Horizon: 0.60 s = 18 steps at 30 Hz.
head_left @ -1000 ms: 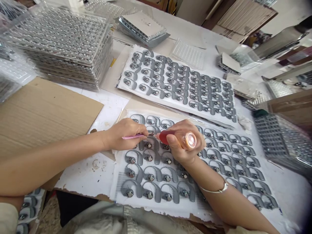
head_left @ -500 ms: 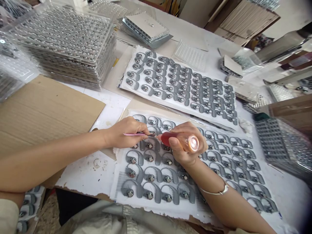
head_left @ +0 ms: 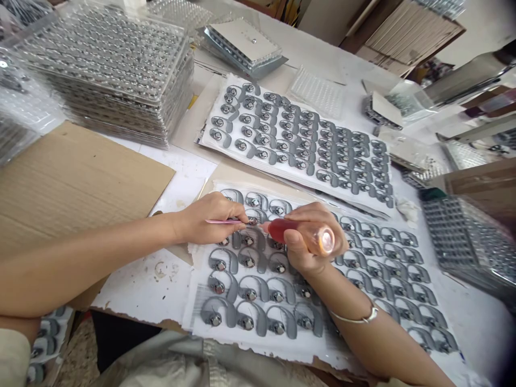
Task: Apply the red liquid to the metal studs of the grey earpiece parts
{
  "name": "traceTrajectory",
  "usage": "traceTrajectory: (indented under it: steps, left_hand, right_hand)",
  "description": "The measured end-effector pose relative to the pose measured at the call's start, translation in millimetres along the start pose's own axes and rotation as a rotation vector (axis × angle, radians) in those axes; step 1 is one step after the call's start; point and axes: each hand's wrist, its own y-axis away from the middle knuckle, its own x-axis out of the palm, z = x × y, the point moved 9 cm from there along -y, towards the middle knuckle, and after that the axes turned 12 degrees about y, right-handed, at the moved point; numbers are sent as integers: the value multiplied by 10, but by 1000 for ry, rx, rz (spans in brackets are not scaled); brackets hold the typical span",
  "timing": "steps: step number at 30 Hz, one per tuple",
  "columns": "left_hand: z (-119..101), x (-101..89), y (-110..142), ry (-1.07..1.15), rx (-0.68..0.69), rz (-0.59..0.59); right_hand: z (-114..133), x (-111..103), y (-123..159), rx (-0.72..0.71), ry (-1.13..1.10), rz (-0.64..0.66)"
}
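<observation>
My left hand [head_left: 213,219] is closed in a pinch on a pair of pink tweezers [head_left: 222,221], whose tip rests at one grey hook-shaped part in the upper left of the near sheet. My right hand [head_left: 314,236] wraps around a bottle [head_left: 296,232] with a red front and a clear orange end, its pale nozzle pointing left, close to the tweezer tip. Under both hands lies a white sheet [head_left: 197,314] bearing rows of grey hook-shaped parts [head_left: 249,259], each with a round silver piece. Whether the nozzle touches the part I cannot tell.
A second sheet of the same parts [head_left: 298,134] lies beyond the first. Tall stacked clear trays [head_left: 116,80] stand at the back left, with a cardboard sheet [head_left: 80,183] in front. More filled trays [head_left: 455,231] sit at the right. The table's torn front edge is near my lap.
My right hand and the bottle have shifted very slightly to the right. The left hand with the tweezers stays almost in place.
</observation>
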Motion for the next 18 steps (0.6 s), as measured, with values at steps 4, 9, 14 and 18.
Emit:
traceTrajectory:
  steps: [4,9,14,18]
  left_hand:
    - [3,-4,5,12,17,-6]
    - [3,-10,12,16,25,-14]
    - [16,-2,-2,14,16,-12]
    - [17,-2,0,25,6,-7]
  right_hand:
    - [6,12,12,-18,4,-1]
    - [-6,31,28,-5,1,13]
    - [-14,36,37,-6,32,16]
    - [-6,50,45,-5,38,18]
